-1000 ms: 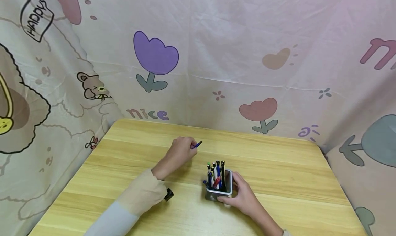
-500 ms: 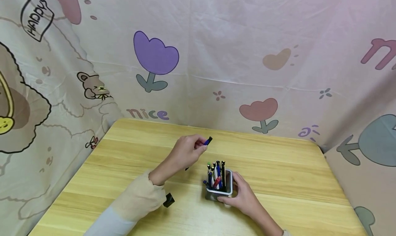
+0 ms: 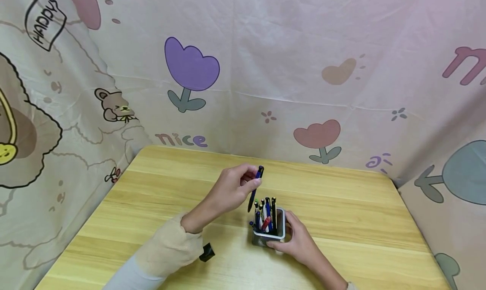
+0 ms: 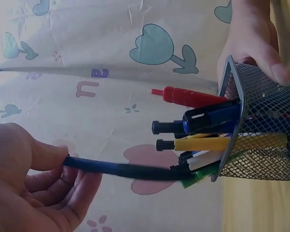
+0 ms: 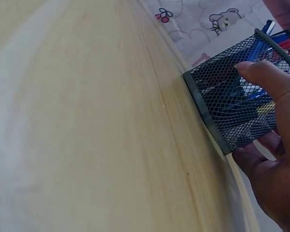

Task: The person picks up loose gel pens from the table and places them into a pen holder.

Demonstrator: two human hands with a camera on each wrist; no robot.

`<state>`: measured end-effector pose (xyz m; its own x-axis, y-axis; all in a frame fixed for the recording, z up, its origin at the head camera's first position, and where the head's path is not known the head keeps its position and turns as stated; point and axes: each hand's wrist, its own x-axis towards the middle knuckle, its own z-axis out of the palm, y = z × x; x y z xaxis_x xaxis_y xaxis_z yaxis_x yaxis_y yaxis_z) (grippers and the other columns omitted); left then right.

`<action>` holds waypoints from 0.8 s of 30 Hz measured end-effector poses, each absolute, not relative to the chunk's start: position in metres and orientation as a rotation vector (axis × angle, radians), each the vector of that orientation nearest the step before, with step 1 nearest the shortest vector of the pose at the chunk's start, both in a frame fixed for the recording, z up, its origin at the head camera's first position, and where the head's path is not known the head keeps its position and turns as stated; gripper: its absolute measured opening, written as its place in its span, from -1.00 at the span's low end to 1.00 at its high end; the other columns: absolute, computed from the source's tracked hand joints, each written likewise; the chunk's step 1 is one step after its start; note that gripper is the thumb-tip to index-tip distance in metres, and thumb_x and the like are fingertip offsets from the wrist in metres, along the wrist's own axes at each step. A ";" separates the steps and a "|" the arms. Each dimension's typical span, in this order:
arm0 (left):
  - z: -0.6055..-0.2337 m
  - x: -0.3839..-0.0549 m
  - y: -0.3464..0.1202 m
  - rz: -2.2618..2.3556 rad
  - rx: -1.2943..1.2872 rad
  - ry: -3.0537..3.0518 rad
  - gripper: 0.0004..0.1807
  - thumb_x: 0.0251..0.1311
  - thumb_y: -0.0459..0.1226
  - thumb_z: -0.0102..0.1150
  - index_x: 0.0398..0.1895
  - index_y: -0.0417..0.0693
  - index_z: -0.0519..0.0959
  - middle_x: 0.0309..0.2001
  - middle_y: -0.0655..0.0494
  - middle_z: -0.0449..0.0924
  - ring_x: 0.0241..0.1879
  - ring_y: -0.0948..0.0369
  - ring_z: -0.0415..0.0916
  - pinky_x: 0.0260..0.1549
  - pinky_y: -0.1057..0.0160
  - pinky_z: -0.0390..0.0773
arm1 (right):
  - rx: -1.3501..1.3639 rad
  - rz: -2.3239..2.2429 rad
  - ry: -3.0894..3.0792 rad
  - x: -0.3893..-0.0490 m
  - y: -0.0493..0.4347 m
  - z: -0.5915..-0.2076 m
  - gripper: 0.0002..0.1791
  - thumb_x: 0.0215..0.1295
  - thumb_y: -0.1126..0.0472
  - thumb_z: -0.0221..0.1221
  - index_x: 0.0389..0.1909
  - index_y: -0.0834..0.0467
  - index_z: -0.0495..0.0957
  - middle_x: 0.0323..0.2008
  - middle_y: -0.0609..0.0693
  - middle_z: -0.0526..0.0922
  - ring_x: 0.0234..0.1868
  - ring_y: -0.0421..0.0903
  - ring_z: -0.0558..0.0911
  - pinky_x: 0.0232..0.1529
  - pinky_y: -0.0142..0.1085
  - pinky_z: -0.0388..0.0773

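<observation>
A dark blue pen [image 3: 253, 193] is pinched near its upper end by my left hand [image 3: 231, 188], tip pointing down just left of and above the pen holder. In the left wrist view the pen [image 4: 121, 169] reaches towards the upright pens, its tip end overlapping them. My right hand [image 3: 298, 239] grips the black mesh pen holder [image 3: 262, 240] from the right, thumb along its near side. Inside it stand several pens, among them a red pen [image 4: 191, 96], a yellow one [image 4: 203, 144] and blue ones. The right wrist view shows the thumb on the mesh wall [image 5: 227, 92].
The holder stands on a wooden table [image 3: 360, 222]. A small black object [image 3: 207, 253] shows beside the left sleeve, partly hidden. A printed curtain [image 3: 265, 70] hangs behind the table and along its sides.
My left hand has moved right, towards the holder, and the pen has swung from slanting to nearly upright, tip down. The right hand and pen holder have stayed put.
</observation>
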<state>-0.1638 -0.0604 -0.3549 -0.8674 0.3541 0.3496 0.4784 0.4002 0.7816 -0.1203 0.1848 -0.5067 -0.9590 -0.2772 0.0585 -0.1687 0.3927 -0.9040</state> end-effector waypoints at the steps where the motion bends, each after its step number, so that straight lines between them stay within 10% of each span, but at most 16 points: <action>1: -0.355 -0.163 -0.060 -1.481 -0.756 -2.516 -0.86 0.38 -0.33 0.25 -0.06 -0.17 0.64 -0.24 0.05 0.72 -0.33 0.30 0.57 -0.29 0.38 0.67 | -0.407 -1.627 2.535 -0.120 0.185 -0.507 -0.05 -0.14 0.04 0.65 0.36 -0.02 0.45 0.12 -0.02 0.59 0.14 -0.17 0.61 0.22 -0.45 0.59; 24: -0.376 -0.151 -0.060 -1.660 -0.872 -2.499 -0.84 0.36 -0.29 0.29 -0.06 -0.14 0.67 -0.19 0.06 0.73 -0.18 0.26 0.65 -0.12 0.41 0.72 | -0.448 -1.635 2.543 -0.122 0.187 -0.510 -0.06 -0.11 0.04 0.64 0.36 -0.02 0.44 0.11 -0.01 0.58 0.13 -0.21 0.61 0.24 -0.41 0.60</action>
<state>-0.1515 -0.0598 -0.3759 -0.8442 0.4371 0.3101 0.4554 0.2799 0.8451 -0.1216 0.1868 -0.5096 -0.9534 -0.2893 0.0851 -0.1975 0.3859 -0.9012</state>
